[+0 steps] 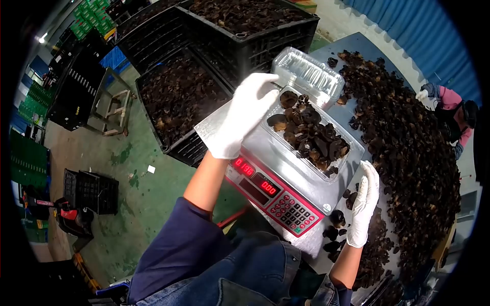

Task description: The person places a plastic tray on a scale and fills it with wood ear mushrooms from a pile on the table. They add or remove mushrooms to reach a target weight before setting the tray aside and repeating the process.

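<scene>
A clear plastic clamshell box (332, 172) sits on the steel platform of a weighing scale (255, 191), its lid (309, 69) folded back. Dark wood ear mushrooms (306, 125) lie inside the box. My left hand (247, 112), in a white glove, is at the box's upper left corner, thumb and fingers apart. On the other side, my gloved right hand (364, 206) is held beside the scale's right edge with its fingers stretched out and nothing in it. Red digits glow on the scale's display.
A large heap of mushrooms (408, 153) covers the table to the right. Black crates (240, 48) full of mushrooms stand ahead and left. A co-worker (451, 109) is across the table; another person (74, 217) is near crates at far left.
</scene>
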`<action>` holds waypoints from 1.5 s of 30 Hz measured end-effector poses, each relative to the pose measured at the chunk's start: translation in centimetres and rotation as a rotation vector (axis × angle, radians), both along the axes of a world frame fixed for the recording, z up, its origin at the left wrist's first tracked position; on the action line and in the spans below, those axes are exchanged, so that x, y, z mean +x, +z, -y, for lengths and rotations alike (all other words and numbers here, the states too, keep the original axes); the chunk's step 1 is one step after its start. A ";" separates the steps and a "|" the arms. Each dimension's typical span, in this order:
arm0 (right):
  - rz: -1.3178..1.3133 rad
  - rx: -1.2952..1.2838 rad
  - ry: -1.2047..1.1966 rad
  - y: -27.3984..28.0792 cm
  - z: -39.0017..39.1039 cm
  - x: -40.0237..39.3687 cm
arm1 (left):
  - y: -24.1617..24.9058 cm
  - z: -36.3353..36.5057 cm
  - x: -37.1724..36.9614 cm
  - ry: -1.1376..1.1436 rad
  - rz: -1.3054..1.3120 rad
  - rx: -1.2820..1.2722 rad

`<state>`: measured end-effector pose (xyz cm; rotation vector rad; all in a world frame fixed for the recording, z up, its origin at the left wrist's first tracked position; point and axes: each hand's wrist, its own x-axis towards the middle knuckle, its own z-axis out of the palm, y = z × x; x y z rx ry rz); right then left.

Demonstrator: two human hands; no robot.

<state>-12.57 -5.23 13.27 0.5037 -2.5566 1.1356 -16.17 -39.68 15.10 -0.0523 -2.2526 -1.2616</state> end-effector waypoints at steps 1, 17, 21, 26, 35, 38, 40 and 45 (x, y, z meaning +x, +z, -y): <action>-0.001 0.012 -0.003 0.3 0.2 0.2 | -0.1 -0.4 -0.8 -0.085 0.076 0.123; 0.000 0.069 -0.067 -0.7 1.9 0.6 | -3.6 -1.8 -8.2 -0.395 0.099 -0.311; 0.000 0.087 -0.103 -0.6 1.7 0.7 | -3.8 -1.5 -8.3 -0.373 0.052 -0.443; 0.036 0.082 -0.103 -0.5 2.4 0.7 | -2.8 -2.2 -6.2 -0.363 0.010 -0.448; -0.103 0.268 -0.068 -1.8 3.9 -0.7 | -0.9 -6.2 -0.2 -0.369 0.107 -0.598; -0.040 0.143 -0.057 -1.7 3.4 -0.4 | -1.3 -6.7 0.8 -0.286 0.108 -0.643; -0.028 0.060 -0.115 -0.5 3.0 0.1 | -1.0 -6.3 1.4 -0.239 0.096 -0.655; 0.033 0.067 -0.217 -2.3 1.2 -1.4 | -3.0 -3.2 1.4 0.021 0.035 -0.303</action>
